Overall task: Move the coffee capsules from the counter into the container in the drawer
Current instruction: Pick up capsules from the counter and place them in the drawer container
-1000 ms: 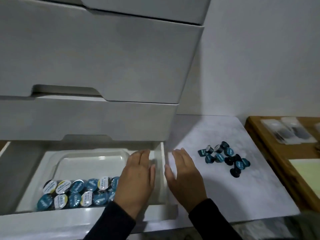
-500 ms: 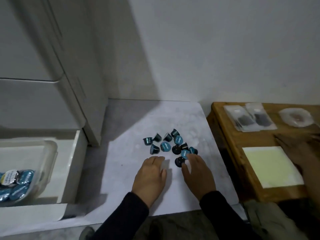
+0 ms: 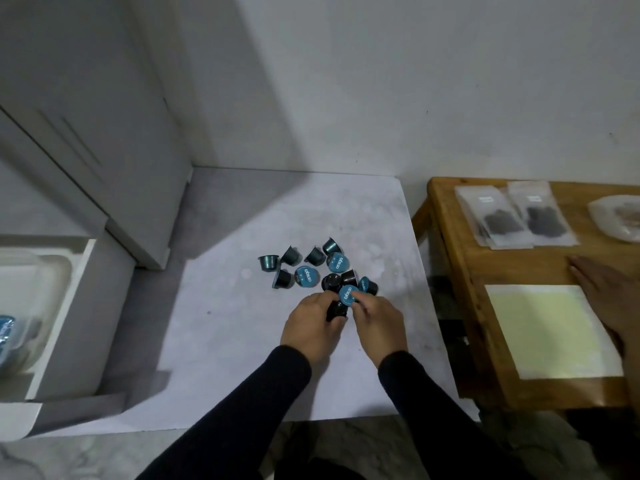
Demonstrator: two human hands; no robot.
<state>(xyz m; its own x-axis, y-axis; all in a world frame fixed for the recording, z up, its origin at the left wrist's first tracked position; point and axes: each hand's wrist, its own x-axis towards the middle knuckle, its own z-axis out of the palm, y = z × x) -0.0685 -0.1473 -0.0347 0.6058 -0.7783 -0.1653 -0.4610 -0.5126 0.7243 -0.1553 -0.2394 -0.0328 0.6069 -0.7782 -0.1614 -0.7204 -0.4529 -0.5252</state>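
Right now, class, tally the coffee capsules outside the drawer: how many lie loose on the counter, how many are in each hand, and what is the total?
Loose capsules on the counter: 10
Dark capsule gripped by the left hand: 1
Blue-lidded capsule pinched by the right hand: 1
Total: 12

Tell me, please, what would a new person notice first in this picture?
First, the cluster of coffee capsules on the white counter, in the middle. At its near edge, the left hand holds a dark capsule and the right hand pinches a blue-lidded capsule. At the far left, the open drawer holds the clear container; another person's hand rests on the wooden table at right.
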